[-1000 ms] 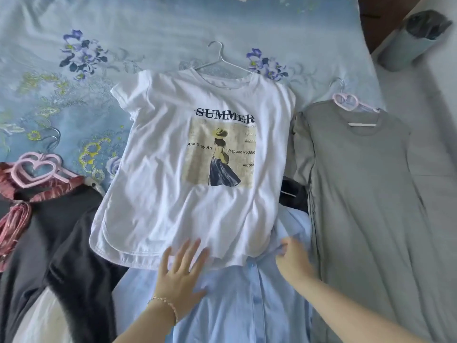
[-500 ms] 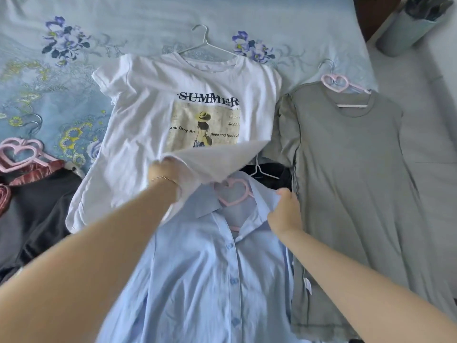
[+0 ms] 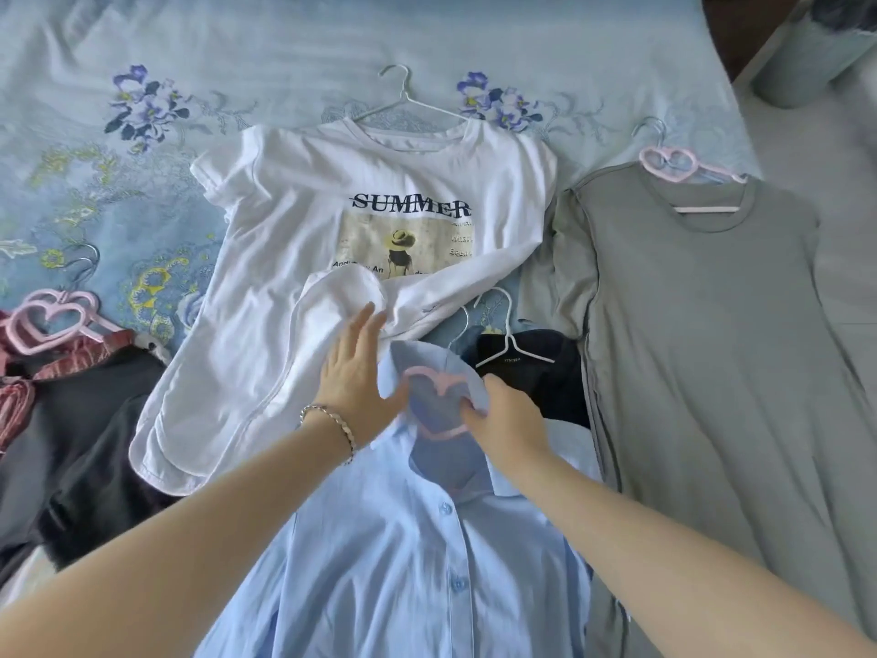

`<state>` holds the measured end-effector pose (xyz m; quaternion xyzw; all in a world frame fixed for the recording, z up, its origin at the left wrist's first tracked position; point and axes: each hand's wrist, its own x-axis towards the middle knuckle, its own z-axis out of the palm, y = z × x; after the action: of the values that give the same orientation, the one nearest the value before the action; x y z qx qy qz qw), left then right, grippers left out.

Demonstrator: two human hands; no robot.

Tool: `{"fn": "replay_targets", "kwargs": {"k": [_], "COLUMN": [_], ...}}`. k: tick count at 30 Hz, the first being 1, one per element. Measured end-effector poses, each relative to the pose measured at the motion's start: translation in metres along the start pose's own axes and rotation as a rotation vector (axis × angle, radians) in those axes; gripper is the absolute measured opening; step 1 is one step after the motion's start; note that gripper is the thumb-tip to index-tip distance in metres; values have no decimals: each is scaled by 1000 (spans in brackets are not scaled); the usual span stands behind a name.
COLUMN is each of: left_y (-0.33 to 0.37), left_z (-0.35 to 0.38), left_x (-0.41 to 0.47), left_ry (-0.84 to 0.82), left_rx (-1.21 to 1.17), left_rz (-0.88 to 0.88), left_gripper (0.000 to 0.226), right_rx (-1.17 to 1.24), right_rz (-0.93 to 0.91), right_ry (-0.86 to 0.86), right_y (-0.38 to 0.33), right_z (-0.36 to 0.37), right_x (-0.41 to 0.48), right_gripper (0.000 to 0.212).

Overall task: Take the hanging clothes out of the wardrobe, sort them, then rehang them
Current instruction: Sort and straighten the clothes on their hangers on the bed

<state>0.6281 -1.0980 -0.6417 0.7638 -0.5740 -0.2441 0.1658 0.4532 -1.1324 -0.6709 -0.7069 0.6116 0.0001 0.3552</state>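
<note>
The white T-shirt (image 3: 265,258) bears the word "SUMMER" in dark capitals, crossed by a horizontal line, above a beige picture panel (image 3: 427,244). Small lettering beside and below the panel is partly covered; only "An" is legible. The dark garment (image 3: 560,372) has a white neck marking, too small to read.

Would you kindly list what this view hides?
Head view:
Pink heart-shaped hanger: partly under the collar of the pale blue button shirt and right hand.
White SUMMER T-shirt: lower print covered by its folded hem.
Grey-blue cylindrical container: cut by top edge.
</note>
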Motion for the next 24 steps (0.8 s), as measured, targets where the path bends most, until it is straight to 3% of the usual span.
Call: {"fn": "replay_targets", "kwargs": {"k": [2,3,4,5,7,8,10,12,14,16,19,22,24], "left_y": [3,5,5,0,-10,-13,-16,-18,-21,-24,-28,-25,-22], "left_z": [-3,-7,-10,-9,-6,-4,-3,1,7,14,20,17,12], "left_x": [-12,-18,-23,-30,-43,-50,-58,-58,-53,-51,-49,-52,-59], "left_ry": [-203,-223,-216,-185,-148,-146,-144,-109,-79,-91,-113,-99,-88], "left_rx": [116,178,239,292,362,358,327,286,245,225,253,255,274], "left_rz": [92,198,331,458,674,696,680,678,635,583,534,551,562], "left_gripper": [87,79,64,43,27,29,31,29,29,31,32,31,32], "right_rx": [-13,-55,-89,-63,141,273,323,-15,-345,-493,-473,-424,-318], "right_rz": [-221,-359,-471,-528,-403,-315,-172,-73,-16,4,68,98,55], "right_ry": [113,151,110,-40,-412,-437,-203,-40,-139,-235,-231,-281,-271], "right_y": [-6,-5,-1,4,8,12,23,33,42,45,43,39,34], "right_z": [-4,-7,-11,-19,-41,-49,-58,-61,-55,-47,-37,-39,-45], "right_x": [-34,-50,-63,-72,-75,-69,-38,3,37,59,71,66,52], "right_gripper": [35,32,30,29,39,40,39,33,42,51,52,23,29]}}
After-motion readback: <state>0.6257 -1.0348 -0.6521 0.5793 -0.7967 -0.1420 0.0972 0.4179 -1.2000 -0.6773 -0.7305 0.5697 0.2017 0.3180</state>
